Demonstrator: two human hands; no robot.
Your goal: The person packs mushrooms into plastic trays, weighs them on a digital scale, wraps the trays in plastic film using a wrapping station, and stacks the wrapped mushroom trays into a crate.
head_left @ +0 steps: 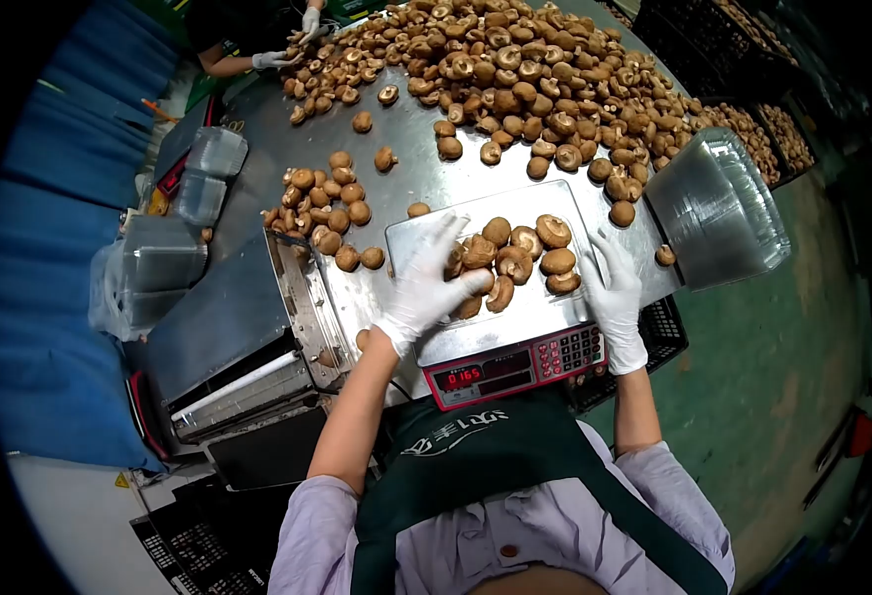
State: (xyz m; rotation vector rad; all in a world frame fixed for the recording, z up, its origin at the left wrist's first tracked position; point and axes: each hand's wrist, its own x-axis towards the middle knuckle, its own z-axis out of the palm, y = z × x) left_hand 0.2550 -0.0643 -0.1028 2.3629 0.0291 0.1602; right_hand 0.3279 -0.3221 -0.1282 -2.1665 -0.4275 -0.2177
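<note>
Both hands wear white gloves. My left hand lies over the left side of the scale's metal pan, fingers stretched out and thumb apart, against the brown shiitake mushrooms there. Partly hidden under that thumb is one mushroom. My right hand is at the pan's right edge, fingers extended and open, close beside the rightmost mushrooms. Several mushrooms sit grouped on the pan between the hands. The red digital scale has a lit display that appears to read 0165, with a keypad at its right.
A large mushroom heap covers the table's far side; a smaller pile lies left. Stacked clear plastic trays stand right, more trays left. A wrapping machine adjoins the scale. Another person's gloved hands are at the far left.
</note>
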